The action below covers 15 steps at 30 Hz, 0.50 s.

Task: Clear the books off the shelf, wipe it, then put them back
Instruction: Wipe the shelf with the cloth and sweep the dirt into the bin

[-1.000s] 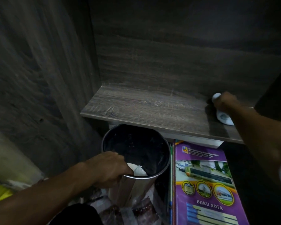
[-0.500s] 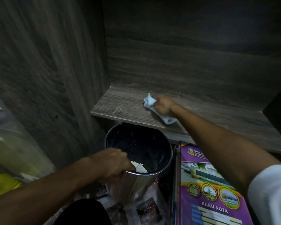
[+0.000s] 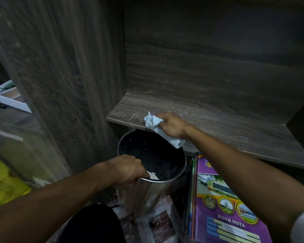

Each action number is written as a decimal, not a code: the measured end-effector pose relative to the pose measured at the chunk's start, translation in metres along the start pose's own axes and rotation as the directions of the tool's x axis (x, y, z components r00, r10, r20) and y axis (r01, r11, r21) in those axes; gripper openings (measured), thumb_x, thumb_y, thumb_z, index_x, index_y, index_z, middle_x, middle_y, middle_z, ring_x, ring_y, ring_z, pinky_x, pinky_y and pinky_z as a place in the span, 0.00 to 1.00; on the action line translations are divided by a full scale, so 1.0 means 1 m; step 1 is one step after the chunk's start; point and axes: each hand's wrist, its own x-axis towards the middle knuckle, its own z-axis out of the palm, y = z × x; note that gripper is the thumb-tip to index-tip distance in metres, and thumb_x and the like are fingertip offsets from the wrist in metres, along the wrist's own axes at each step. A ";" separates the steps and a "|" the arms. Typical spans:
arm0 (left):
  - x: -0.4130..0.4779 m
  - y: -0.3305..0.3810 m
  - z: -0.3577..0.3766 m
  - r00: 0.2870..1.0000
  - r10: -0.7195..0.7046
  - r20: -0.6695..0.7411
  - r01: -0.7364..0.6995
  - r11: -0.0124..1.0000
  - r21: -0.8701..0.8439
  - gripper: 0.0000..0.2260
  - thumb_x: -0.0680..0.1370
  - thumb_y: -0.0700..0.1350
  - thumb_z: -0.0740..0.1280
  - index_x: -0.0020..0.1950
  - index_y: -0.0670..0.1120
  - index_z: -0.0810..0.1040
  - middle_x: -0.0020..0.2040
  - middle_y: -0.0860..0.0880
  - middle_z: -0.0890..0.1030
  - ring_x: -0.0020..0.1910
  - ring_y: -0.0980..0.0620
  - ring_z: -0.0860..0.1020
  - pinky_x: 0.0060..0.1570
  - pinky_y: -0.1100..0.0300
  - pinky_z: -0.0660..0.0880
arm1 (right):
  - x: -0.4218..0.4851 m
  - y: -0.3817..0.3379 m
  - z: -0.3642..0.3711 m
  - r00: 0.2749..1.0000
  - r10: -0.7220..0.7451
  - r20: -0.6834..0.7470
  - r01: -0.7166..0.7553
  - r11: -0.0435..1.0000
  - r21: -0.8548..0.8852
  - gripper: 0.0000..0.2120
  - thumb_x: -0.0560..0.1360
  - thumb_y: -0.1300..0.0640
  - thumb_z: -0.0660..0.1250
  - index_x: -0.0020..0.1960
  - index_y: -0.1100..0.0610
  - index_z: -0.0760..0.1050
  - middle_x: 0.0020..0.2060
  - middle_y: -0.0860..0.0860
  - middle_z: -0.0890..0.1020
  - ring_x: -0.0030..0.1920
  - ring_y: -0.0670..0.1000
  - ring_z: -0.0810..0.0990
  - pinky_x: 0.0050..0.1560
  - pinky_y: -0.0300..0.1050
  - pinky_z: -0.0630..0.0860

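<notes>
Two hands, right hand (image 3: 172, 126) bunching cloth (image 3: 152, 122) on shelf (image 3: 226, 125), left hand (image 3: 128, 170) gripping bin (image 3: 147, 193) rim, fingertips hidden

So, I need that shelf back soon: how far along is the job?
Cleared: the shelf holds no books. In hand: the right hand holds a cloth at its front edge, over the bin the left hand grips. Left: the purple notebook lying below has yet to go back.

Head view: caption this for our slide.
Right hand wipes grey wooden shelf with crumpled pale-blue cloth; left hand grips round steel bin below.
</notes>
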 end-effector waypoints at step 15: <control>0.013 0.018 0.020 0.995 -0.081 0.051 0.080 0.997 0.015 0.15 0.77 0.43 0.61 0.63 0.51 0.76 0.57 0.44 0.79 0.56 0.41 0.76 0.47 0.55 0.69 | -0.033 0.011 -0.011 0.961 0.034 -0.276 0.074 0.925 0.372 0.10 0.80 0.61 0.59 0.50 0.50 0.77 0.43 0.47 0.83 0.43 0.47 0.81 0.44 0.45 0.75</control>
